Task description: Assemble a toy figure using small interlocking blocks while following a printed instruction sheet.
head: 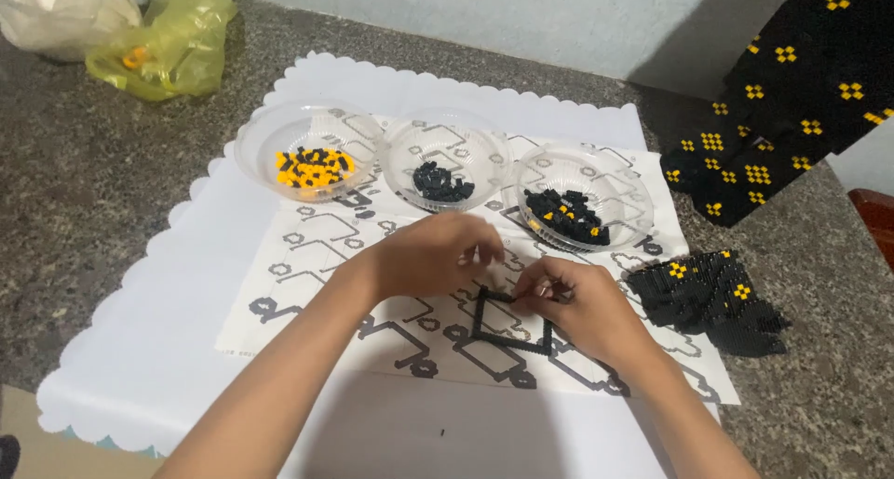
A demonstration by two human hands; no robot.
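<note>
Looking down from the head camera, the left hand (436, 254) and right hand (575, 304) are meeting over a black brick frame (507, 323) lying on the instruction sheet (307, 256), toward the near edge of the white scalloped mat (140, 349). Both hands are pinched narrow at the frame's far corner; whether either is holding a loose brick, I cannot tell. Pressing straight down while the other hand is steadying the frame would likely be keeping the thin outline from buckling. Three clear bowls are sitting along the sheet's far edge: the orange-and-black bowl (312, 148), the black-brick bowl (445, 158) and the mixed bowl (582, 192), close behind the fingers. A finished black slab (712, 297) is crowding the sheet's right edge; open mat is lying to the left and near side.
</note>
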